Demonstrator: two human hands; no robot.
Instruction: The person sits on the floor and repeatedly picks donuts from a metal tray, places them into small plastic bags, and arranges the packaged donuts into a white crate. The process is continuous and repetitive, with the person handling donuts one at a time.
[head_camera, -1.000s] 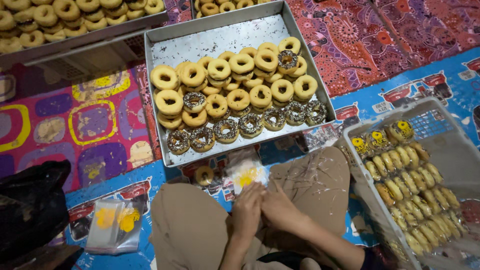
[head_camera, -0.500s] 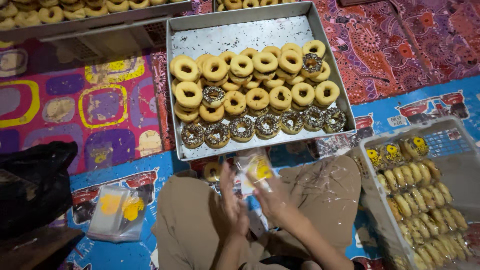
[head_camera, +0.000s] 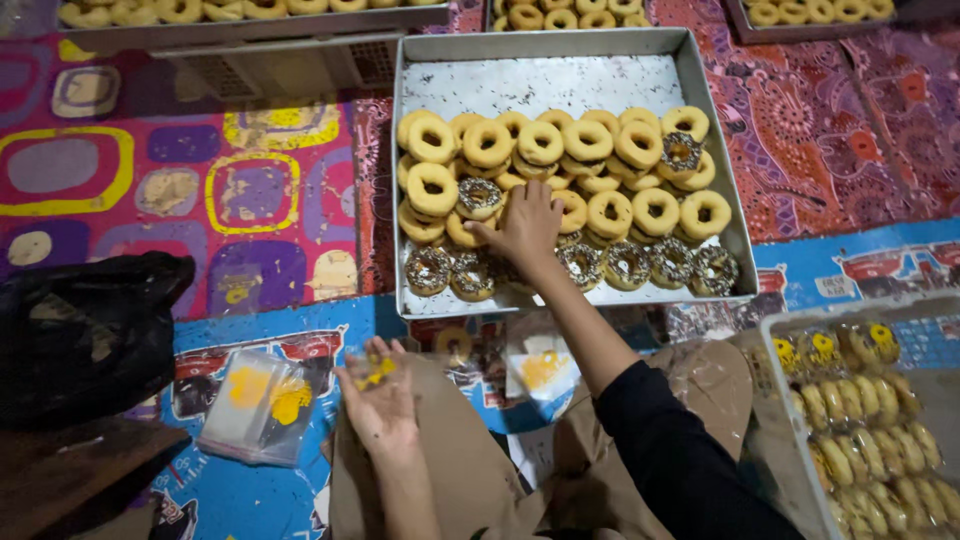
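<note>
Since the earlier frame, the right hand (head_camera: 527, 225) has been extended from the lap into the metal tray (head_camera: 545, 80). Its fingers are spread over a sprinkled doughnut (head_camera: 480, 197) in the middle rows; whether anything is grasped cannot be told. That doughnut is ring-shaped, dark-topped with pale flecks, and lies among plain golden ones. The left hand (head_camera: 378, 400) is held palm up, loosely cupped under a clear plastic bag (head_camera: 375, 370) printed yellow.
</note>
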